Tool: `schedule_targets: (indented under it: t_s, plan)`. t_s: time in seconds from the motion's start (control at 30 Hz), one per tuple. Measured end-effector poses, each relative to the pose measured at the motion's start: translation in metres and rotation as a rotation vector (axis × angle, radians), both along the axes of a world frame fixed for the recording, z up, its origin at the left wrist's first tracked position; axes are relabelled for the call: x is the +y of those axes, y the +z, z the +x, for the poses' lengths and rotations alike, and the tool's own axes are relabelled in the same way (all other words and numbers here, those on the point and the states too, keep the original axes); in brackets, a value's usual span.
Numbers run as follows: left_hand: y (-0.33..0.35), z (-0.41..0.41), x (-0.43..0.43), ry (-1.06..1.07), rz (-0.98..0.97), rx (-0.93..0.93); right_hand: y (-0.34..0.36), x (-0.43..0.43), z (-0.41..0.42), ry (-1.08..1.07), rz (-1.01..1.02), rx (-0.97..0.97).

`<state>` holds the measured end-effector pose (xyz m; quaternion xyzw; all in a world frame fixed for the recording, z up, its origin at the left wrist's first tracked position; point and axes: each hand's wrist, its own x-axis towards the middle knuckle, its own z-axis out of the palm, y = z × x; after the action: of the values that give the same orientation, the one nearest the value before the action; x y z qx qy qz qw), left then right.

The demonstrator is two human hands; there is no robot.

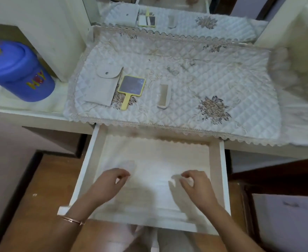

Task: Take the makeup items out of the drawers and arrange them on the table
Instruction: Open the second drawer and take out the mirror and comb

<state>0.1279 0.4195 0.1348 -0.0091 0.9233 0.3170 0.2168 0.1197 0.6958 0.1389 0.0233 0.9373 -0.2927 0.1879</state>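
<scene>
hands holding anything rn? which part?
Cannot tell for certain. The left hand and right hand are curled over the open white wooden drawer, fingertips seemingly pinching its pale liner; motion blur hides the contact.

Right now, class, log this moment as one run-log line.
drawer: open | left hand, right hand: inside drawer, grasp unclear | on table cloth: pouch, hand mirror, comb

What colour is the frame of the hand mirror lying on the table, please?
Pale yellow, handle included; the hand mirror shows best in the head view.
</scene>
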Motion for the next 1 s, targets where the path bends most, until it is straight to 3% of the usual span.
schedule_targets:
  t_s: [0.2,0.37,0.47,0.6,0.7,0.83,1.0]
  plan:
    - [-0.02,0.079,-0.016,-0.002,0.002,-0.156,-0.009,0.025,0.101,-0.075,0.071,-0.14]
    - [-0.02,0.092,-0.016,-0.1,-0.103,-0.109,-0.014,0.03,0.118,0.009,0.119,-0.047]
    - [-0.021,0.091,-0.02,-0.119,-0.067,-0.091,-0.018,0.031,0.117,0.045,0.151,-0.006]
    - [-0.027,0.077,-0.02,-0.083,-0.049,-0.042,-0.026,0.033,0.103,0.068,0.201,0.025]
    - [-0.03,0.054,-0.018,-0.063,-0.072,0.067,-0.033,0.033,0.078,0.1,0.263,0.152]
    - [-0.036,0.013,-0.013,0.006,-0.142,0.156,-0.034,0.034,0.032,0.182,0.388,0.21]
    - [-0.033,-0.048,0.001,-0.022,-0.313,0.376,-0.034,0.028,-0.037,0.209,0.446,0.415]
